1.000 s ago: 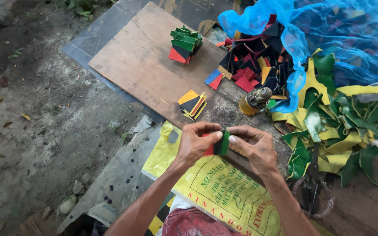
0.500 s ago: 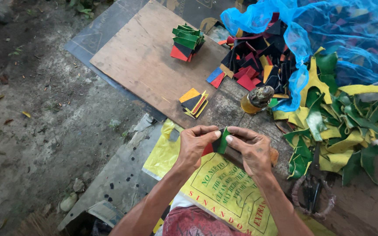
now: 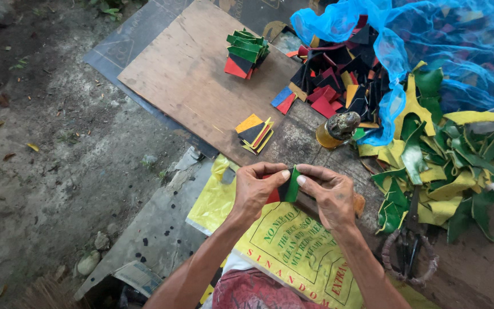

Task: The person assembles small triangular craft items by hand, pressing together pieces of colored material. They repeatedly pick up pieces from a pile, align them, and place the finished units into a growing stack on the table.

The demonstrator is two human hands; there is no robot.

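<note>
Both hands meet over the yellow sack. The left hand and the right hand pinch together a small bundle of coloured pieces, red, black and green, held between the fingertips. Just beyond the grip lies a small stack on the wooden board. To the right of the grip stands a glue pot, and scissors lie near the green and yellow scraps.

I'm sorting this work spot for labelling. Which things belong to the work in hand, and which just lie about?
In use:
- left hand and right hand, pinching the folded red, black and green pieces
- small stack of cut squares
- green-topped stack
- heap of loose squares

Lying about:
- scissors
- green and yellow offcuts
- blue netting
- yellow sack
</note>
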